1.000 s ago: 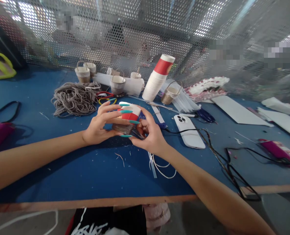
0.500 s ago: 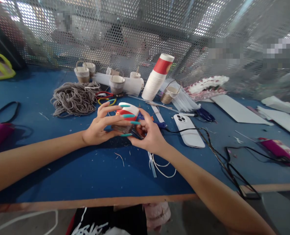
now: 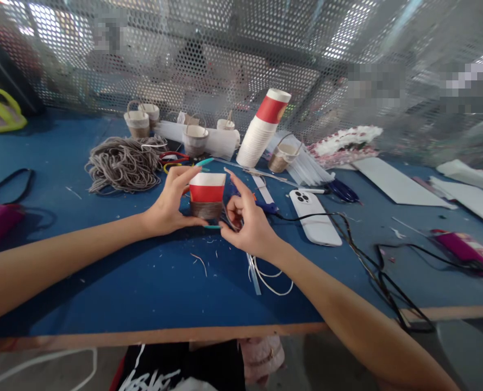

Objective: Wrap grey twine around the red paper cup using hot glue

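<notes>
A red and white paper cup (image 3: 207,193), its lower part wound with brown cord, stands upright between my hands above the blue table (image 3: 143,282). My left hand (image 3: 171,203) grips the cup from the left side, fingers curled round it. My right hand (image 3: 247,220) is beside the cup's right side, fingers pinched near the cord at its base; what it pinches is too small to name.
A heap of brown cord (image 3: 121,163) lies behind left. A stack of paper cups (image 3: 263,127) and small wrapped cups (image 3: 195,139) stand at the back. A white phone (image 3: 314,217) with black cables (image 3: 371,266) lies to the right. Loose white cord (image 3: 268,277) lies near the front edge.
The cup has turned from tilted on its side to upright. My left fingers moved from across its front to its left side. My right hand stays at the base.
</notes>
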Demonstrator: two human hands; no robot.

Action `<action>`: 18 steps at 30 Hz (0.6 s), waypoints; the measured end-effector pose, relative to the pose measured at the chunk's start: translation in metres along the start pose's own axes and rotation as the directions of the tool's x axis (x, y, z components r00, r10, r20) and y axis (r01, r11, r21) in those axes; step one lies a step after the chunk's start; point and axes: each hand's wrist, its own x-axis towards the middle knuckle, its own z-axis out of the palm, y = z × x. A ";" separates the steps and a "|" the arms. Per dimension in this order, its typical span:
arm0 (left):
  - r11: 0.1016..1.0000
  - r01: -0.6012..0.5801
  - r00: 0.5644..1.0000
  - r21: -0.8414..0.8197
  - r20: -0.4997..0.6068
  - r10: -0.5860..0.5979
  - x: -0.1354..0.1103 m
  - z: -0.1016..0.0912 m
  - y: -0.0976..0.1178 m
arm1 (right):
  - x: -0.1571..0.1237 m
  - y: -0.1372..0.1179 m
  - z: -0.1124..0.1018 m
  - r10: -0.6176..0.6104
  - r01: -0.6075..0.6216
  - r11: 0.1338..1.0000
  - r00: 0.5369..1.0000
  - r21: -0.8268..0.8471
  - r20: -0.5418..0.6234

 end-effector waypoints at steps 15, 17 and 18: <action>0.997 0.081 0.945 -0.009 -0.317 -0.080 0.006 0.008 -0.013 | -0.008 -0.023 -0.012 -0.624 0.612 0.688 0.773 -0.390 0.112; 0.985 0.090 0.933 -0.150 -0.334 -0.136 0.006 0.012 -0.016 | -0.005 -0.017 -0.024 -0.604 0.531 0.707 0.797 -0.467 -0.010; 0.976 0.081 0.927 -0.200 -0.345 -0.147 0.006 0.013 -0.018 | -0.002 -0.012 -0.031 -0.528 0.419 0.760 0.844 -0.497 -0.095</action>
